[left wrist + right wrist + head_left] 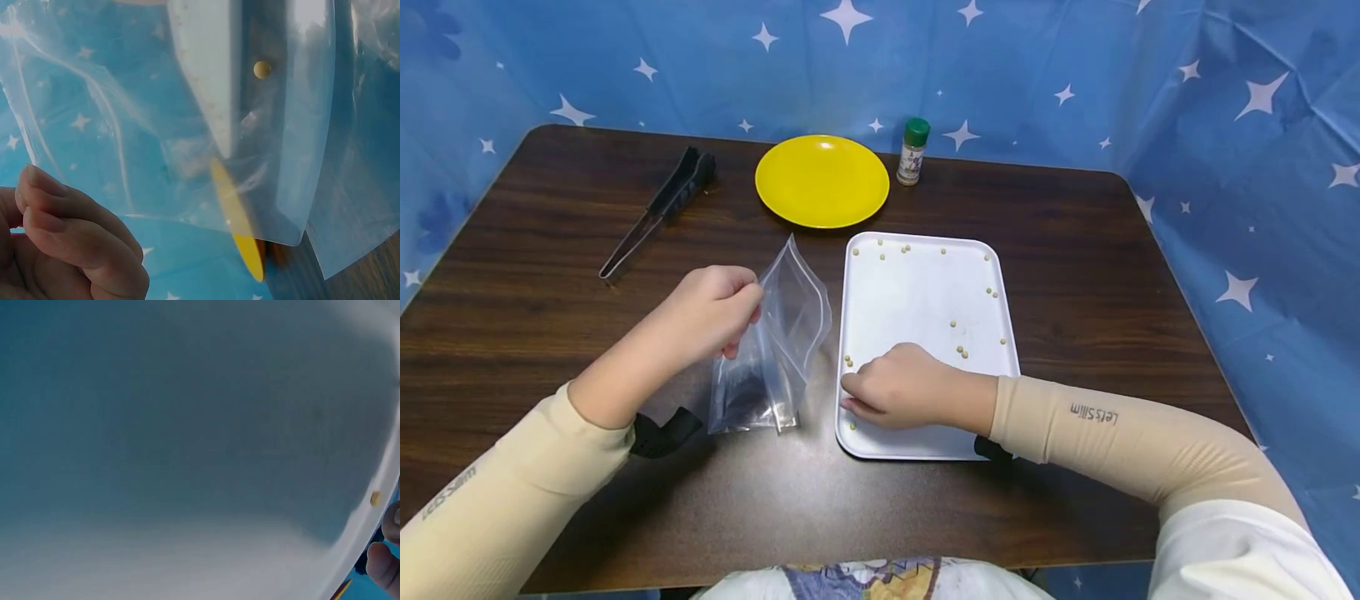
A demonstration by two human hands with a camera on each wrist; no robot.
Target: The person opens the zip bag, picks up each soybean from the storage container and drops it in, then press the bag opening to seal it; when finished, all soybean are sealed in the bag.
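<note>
My left hand (718,312) pinches the upper edge of a clear zip bag (790,308), which stands on the table with its mouth partly spread. In the left wrist view, one small round yellow bean (262,70) shows through the plastic. My right hand (910,387) is low over the left side of a white tray (917,292), fingers bent and tips near the rim. Several pale yellow beans (960,349) lie scattered on that tray. By the right fingertips, another bean (375,499) sits against the rim. I cannot tell whether the right fingers pinch one.
Behind the bag is a yellow plate (822,182), with a green-capped shaker bottle (913,152) to its right. Black-handled tongs (662,208) lie at the back left of the dark wooden table (1090,292). A blue star-patterned curtain (1015,75) surrounds the table.
</note>
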